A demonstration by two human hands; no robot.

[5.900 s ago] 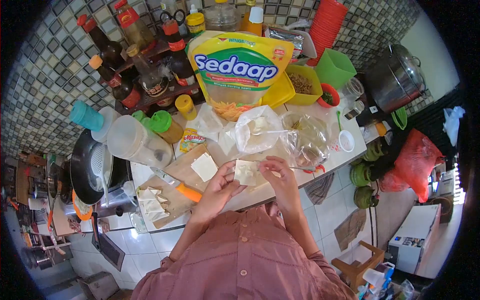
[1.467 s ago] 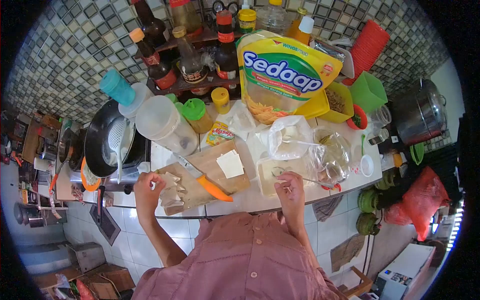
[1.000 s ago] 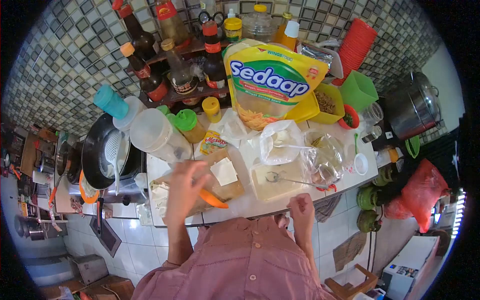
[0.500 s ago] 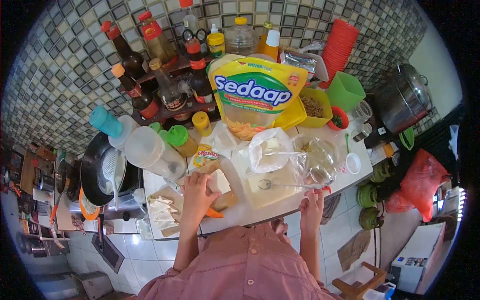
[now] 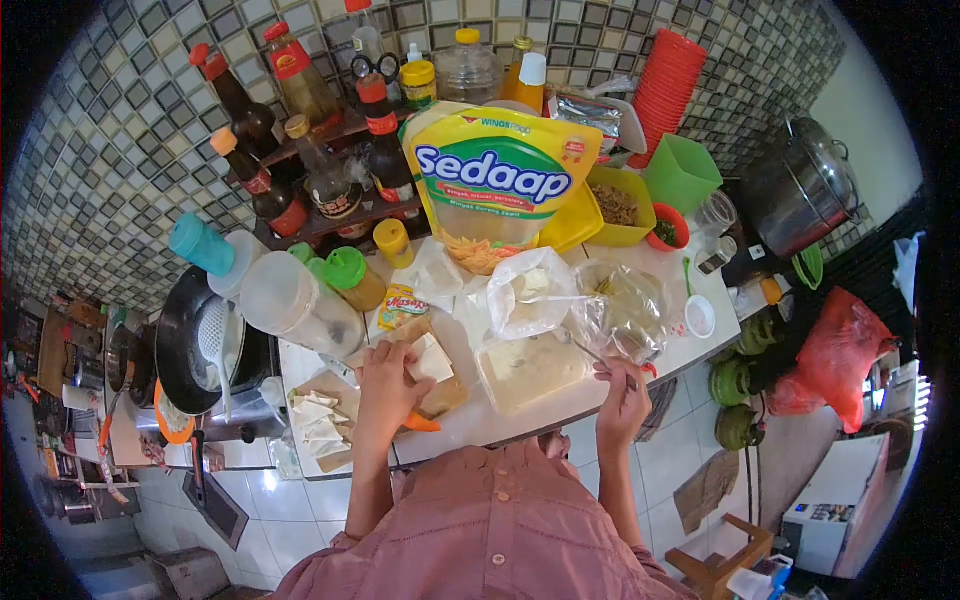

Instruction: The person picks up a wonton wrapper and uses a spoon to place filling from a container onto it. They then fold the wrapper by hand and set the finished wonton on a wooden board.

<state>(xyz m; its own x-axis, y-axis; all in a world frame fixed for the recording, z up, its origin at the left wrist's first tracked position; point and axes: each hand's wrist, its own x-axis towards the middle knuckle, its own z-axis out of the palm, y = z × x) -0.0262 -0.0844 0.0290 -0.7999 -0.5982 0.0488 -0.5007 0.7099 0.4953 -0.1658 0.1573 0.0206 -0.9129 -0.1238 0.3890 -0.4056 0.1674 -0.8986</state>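
Observation:
My left hand point(image 5: 388, 382) is at the left edge of a white square wrapper point(image 5: 432, 358), its fingers curled against it. Under the wrapper lies a brown wooden board point(image 5: 450, 395), with an orange knife handle point(image 5: 420, 423) poking out at its front. My right hand point(image 5: 622, 392) grips the handle of a metal spoon point(image 5: 597, 356), whose head is over the right side of a shallow tray point(image 5: 515, 405) of pale mixture. White folded pieces point(image 5: 320, 425) lie to the left of my left hand.
Behind the tray are an open plastic bag point(image 5: 525, 300) and a clear bag point(image 5: 625, 315). A large Sedaap pouch point(image 5: 490, 190) stands at the back. Sauce bottles point(image 5: 265, 190) crowd the rack. To the left is a black wok point(image 5: 190, 340); a small white cup point(image 5: 700, 317) sits right.
My right hand has taken hold of the spoon and lifted it from the tray, its head shifting right and back. My left hand stays at the wrapper.

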